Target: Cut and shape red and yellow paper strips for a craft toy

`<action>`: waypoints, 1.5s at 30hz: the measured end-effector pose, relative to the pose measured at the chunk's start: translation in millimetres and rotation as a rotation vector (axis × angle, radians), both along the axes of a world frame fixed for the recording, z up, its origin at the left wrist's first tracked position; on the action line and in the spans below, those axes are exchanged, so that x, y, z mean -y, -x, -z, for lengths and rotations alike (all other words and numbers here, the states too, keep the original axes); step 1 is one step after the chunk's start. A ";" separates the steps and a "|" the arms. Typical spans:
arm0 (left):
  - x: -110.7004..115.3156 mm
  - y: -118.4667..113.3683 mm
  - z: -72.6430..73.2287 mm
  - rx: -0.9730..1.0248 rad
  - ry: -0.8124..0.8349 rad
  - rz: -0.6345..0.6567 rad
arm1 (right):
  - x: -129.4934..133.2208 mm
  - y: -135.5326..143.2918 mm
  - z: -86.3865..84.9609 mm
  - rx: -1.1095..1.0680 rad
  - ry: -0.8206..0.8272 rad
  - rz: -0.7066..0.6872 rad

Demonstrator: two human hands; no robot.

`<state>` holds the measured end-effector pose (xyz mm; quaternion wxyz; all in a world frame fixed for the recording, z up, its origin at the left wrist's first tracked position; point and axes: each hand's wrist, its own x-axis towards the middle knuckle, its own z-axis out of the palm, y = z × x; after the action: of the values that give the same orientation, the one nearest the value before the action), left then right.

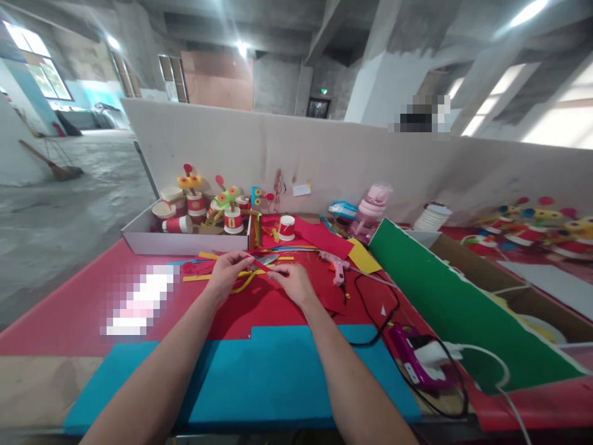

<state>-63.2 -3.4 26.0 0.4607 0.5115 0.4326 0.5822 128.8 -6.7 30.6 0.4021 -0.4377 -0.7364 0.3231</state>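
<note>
Though fingertips blur, both hands [260,272] hold a red strip [260,266].

No text is readable; the distant green sign [323,91] seems too small.

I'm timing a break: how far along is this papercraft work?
Red-and-white paper-cup figures in the white cardboard box look done, heads on. Left hand and right hand hold a thin red paper strip. Apparently remaining: the headless red-and-white paper cup and loose yellow paper strips.

Both hands' fingers [245,258] pinched.
</note>
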 end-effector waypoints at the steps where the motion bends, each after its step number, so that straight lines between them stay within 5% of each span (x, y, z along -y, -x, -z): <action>1: 0.5 -0.1 -0.7 0.001 0.003 -0.001 | -0.1 0.0 0.1 -0.001 0.004 0.003; 13: 0.6 0.4 -1.8 0.005 -0.010 -0.005 | -1.2 0.3 5.5 0.018 -0.026 0.050; 18: 4.0 -7.1 1.5 -0.001 0.074 0.110 | -1.8 2.1 6.8 -0.080 0.042 -0.001; 27: 5.5 -15.3 7.0 -0.068 0.094 0.062 | 0.2 8.8 10.0 -0.080 0.038 -0.004; 40: -5.2 12.4 -2.7 0.272 0.037 -0.081 | -0.7 4.5 6.5 -0.095 0.082 0.063; 45: 0.8 -3.7 1.5 0.125 0.086 0.147 | -1.3 6.3 7.3 -0.158 0.023 0.051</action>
<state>-59.4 -4.2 24.6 0.5498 0.4843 0.3888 0.5585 122.5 -5.4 23.2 0.4620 -0.4343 -0.6872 0.3547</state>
